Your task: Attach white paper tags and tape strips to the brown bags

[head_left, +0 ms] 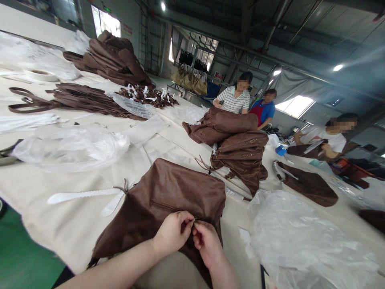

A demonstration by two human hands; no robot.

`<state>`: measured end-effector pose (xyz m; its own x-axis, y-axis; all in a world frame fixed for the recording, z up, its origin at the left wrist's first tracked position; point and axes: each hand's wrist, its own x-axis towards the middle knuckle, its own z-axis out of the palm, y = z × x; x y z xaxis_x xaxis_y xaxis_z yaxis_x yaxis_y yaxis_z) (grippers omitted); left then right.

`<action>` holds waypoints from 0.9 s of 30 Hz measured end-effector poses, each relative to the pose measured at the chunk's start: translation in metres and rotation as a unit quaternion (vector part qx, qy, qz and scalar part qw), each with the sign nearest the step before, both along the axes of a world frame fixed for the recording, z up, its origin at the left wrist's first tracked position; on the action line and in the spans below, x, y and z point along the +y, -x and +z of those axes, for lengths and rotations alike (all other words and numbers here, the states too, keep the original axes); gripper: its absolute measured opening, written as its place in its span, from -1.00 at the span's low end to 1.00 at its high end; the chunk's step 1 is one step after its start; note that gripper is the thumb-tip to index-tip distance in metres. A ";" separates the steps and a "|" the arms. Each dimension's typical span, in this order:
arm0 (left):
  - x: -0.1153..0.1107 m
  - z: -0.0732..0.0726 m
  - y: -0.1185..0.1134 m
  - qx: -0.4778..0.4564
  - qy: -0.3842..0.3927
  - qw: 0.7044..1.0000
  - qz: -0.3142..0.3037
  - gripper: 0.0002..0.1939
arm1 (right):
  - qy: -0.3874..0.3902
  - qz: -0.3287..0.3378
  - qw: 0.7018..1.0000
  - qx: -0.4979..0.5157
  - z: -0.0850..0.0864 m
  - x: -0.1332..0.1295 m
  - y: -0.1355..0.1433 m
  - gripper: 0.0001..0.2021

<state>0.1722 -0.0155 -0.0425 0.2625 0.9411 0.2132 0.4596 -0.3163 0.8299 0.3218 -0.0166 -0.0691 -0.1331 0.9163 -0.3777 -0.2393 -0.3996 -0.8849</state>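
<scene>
The person's left hand point(173, 235) and right hand point(207, 243) meet, 2 thumbs and forefingers pinching a tiny piece point(194, 220), too small to identify, above the brown bag point(180, 180) lying on the table point(69, 228).

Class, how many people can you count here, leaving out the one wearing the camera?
3: a person in stripes behind the stacked brown bags, another in blue and red just right, and a third in white further right. Others may be hidden.
</scene>
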 end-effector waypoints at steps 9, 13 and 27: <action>0.013 -0.004 0.007 0.013 -0.002 0.999 0.045 -0.76 | -0.174 0.079 0.828 -0.528 0.000 -0.008 -0.002 -0.75; 0.023 0.006 0.004 0.108 -0.048 0.992 0.042 -0.82 | -0.236 0.143 0.700 -0.659 0.006 -0.014 0.000 -0.71; 0.055 0.031 -0.060 0.506 -0.127 0.836 -0.168 -0.76 | -0.197 0.144 0.726 -0.643 0.010 -0.006 -0.023 -0.74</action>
<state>0.2319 0.0396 -0.0119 0.6707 0.7354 -0.0969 0.7352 -0.6764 -0.0442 0.3444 -0.0226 -0.0595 -0.1093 0.9912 -0.0751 0.9292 0.0751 -0.3617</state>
